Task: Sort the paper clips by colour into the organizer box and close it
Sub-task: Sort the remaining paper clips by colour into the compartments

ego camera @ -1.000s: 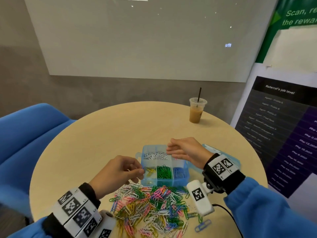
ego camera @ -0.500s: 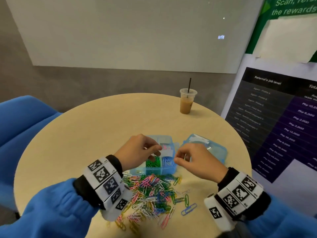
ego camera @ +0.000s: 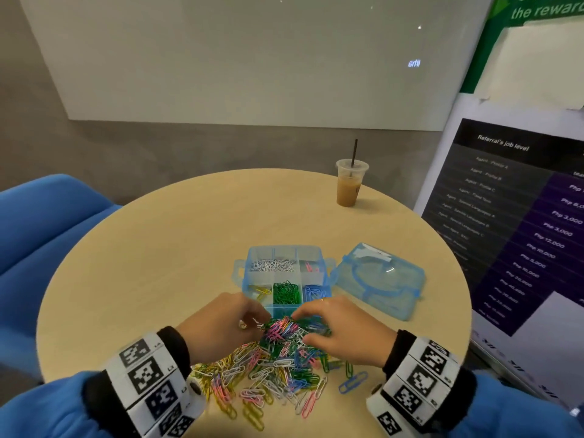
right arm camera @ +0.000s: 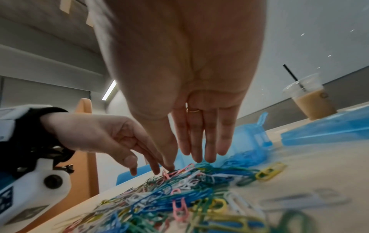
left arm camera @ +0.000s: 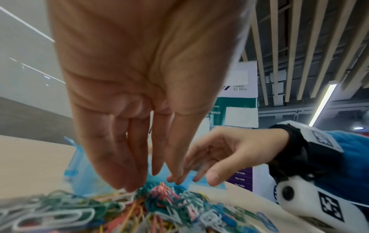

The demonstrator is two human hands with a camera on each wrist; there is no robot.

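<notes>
- On the far left, a blue chair (ego camera: 41, 229) stands beside the round wooden counter (ego camera: 151, 248).
- Left hand (ego camera: 218, 327) reaches down onto the near-left part of the paper clip pile (ego camera: 278, 365); its fingers (left arm camera: 123, 165) are straight and close together, tips touching the clips, and none is seen gripped.
- Mixed paper clips in pink, green, blue, yellow and white lie heaped on the counter at its near edge, just in front of the organizer box (ego camera: 284, 279).
- This blue translucent box stands open; white clips fill a far compartment, a few pink ones lie in the far right one, and yellow, green and blue sit in the near row.
- Right hand (ego camera: 344, 333) rests on the pile's right side, fingers (right arm camera: 209, 138) straight and slightly spread, tips on the clips, pinching nothing visible.
- One large blue clip (ego camera: 352, 382) lies apart, near the right wrist.
- Detached lid (ego camera: 379, 279) lies flat just right of the box.
- An iced coffee cup (ego camera: 350, 184) with a straw stands well beyond, by a poster (ego camera: 512, 222).
</notes>
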